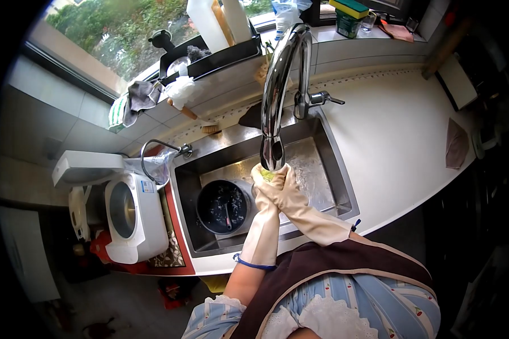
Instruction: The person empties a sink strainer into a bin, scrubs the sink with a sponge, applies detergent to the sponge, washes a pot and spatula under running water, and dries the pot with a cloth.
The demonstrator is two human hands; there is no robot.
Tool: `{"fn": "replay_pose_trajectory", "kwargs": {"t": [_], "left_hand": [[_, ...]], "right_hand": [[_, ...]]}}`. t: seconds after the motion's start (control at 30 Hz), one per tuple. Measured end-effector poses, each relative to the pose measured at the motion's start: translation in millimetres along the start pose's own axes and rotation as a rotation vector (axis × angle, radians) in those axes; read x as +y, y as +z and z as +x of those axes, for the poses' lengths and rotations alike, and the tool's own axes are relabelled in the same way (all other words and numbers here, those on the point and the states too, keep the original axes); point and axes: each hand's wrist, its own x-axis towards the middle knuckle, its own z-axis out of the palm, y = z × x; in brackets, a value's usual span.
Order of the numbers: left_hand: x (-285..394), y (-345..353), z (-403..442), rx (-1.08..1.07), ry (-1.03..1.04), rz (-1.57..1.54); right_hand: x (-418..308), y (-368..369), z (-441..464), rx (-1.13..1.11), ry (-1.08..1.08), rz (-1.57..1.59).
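Both of my hands wear cream rubber gloves and are pressed together under the spout of the chrome tap (276, 101). My left hand (263, 191) is closed around a small yellow-green sponge-like thing (266, 175), mostly hidden by the gloves. Against it, my right hand (288, 189) is closed too, crossing the left at the wrist. Below them is the steel sink (333, 164). A dark pot (201, 217) stands in its left part, holding murky water and a utensil with a dark handle (228, 217).
A white appliance (152, 229) with its lid raised stands left of the sink. A small curved tap (184, 150) rises at the sink's back left corner. Behind lie a wooden brush (209, 129) and a white mesh puff (181, 92). A brown cloth (457, 144) lies at the counter's right end.
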Motion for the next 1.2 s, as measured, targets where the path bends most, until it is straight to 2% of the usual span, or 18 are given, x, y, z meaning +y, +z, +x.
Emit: {"fn": "replay_pose_trajectory", "kwargs": {"t": [0.03,0.13,0.33,0.4,0.43,0.5,0.53,0.6,0.63,0.67,0.73,0.77,0.87,0.9,1.0,1.1,1.13,1.2], "left_hand": [[-0.8,-1.5,-2.5,-0.001,-0.018,-0.008],[-1.1,-2.4,-6.0,-0.029,-0.074,-0.033],[0.2,-6.1,-3.3,-0.099,-0.243,-0.090],[-6.2,-6.3,1.2,-0.115,-0.279,-0.112],[-14.0,-6.9,3.1,-0.127,-0.244,-0.142],[-28.0,-8.2,6.0,-0.164,-0.140,-0.235],[-10.1,-11.6,1.8,-0.163,-0.140,-0.234],[45.0,-21.5,-12.1,-0.229,-0.236,-0.065],[37.8,-20.9,-10.6,-0.266,-0.253,-0.248],[40.1,-21.5,-9.2,-0.266,-0.250,-0.246],[46.1,-22.5,-6.4,-0.221,-0.392,-0.323],[47.5,-20.8,-2.7,-0.157,-0.445,-0.398],[46.3,-29.3,5.0,-0.148,-0.343,-0.326],[51.1,-31.8,5.0,-0.145,-0.343,-0.327],[69.9,-34.0,-1.0,-0.158,-0.356,-0.315],[82.3,-36.9,-10.8,-0.288,-0.298,-0.393],[80.9,-38.8,-13.8,-0.287,-0.296,-0.392],[78.4,-40.5,-18.4,-0.294,-0.195,-0.401]], "right_hand": [[3.9,4.9,1.7,0.071,0.119,-0.049],[3.8,-2.3,1.6,0.092,0.129,-0.093],[-5.0,-10.4,1.7,-0.010,0.058,0.158],[-20.3,-19.5,-3.6,-0.127,0.042,0.327],[-4.2,-18.2,1.3,-0.128,0.043,0.327],[39.4,-11.2,14.7,0.037,-0.185,0.077],[32.7,-13.0,16.1,0.036,-0.184,0.078],[8.9,-18.3,20.0,0.102,0.362,0.091],[13.2,-19.3,23.2,0.104,0.398,0.160],[11.7,-21.8,26.0,0.103,0.395,0.163],[9.7,-29.4,29.5,0.188,0.224,0.208],[30.3,-34.2,35.9,0.162,0.038,0.221],[29.7,-40.7,40.9,0.149,-0.087,0.306],[24.6,-44.6,38.8,0.100,0.021,0.462],[10.6,-49.5,33.9,0.054,0.157,0.442],[7.5,-49.8,31.7,0.026,0.211,0.327],[9.1,-48.4,30.4,0.024,0.210,0.328],[17.5,-44.2,28.2,-0.017,0.069,0.620]]}}
